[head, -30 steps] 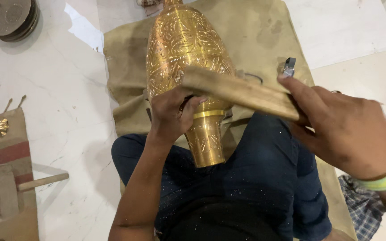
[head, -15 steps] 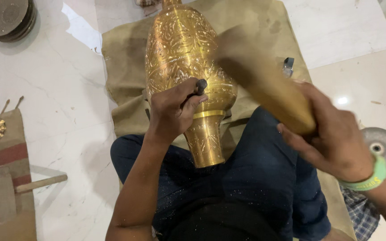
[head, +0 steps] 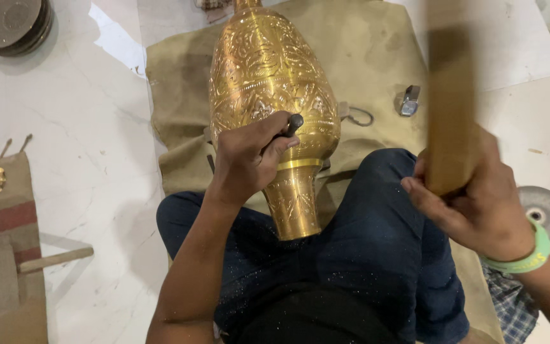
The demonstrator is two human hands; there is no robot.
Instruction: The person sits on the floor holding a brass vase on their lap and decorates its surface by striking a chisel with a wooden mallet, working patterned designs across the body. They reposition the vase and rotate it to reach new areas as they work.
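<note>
A large engraved brass vase (head: 268, 83) lies on a tan cloth (head: 364, 57), its narrow foot resting between my legs. My left hand (head: 249, 156) is closed around a small dark metal punch (head: 293, 123), whose tip is pressed against the vase's lower body. My right hand (head: 479, 197), with a green wristband, grips a long wooden stick (head: 451, 102) raised upright at the right, blurred by motion and apart from the vase.
A small metal clip (head: 409, 100) and a wire ring (head: 359, 116) lie on the cloth right of the vase. Stacked metal plates (head: 14, 22) sit top left. A brown mat (head: 4, 255) with a wooden-handled tool (head: 55, 259) lies at left. A grey disc (head: 545, 210) is at right.
My right hand swung the wooden stick up from lying across the punch to an upright raised position at the right. My left hand and the punch stayed on the vase.
</note>
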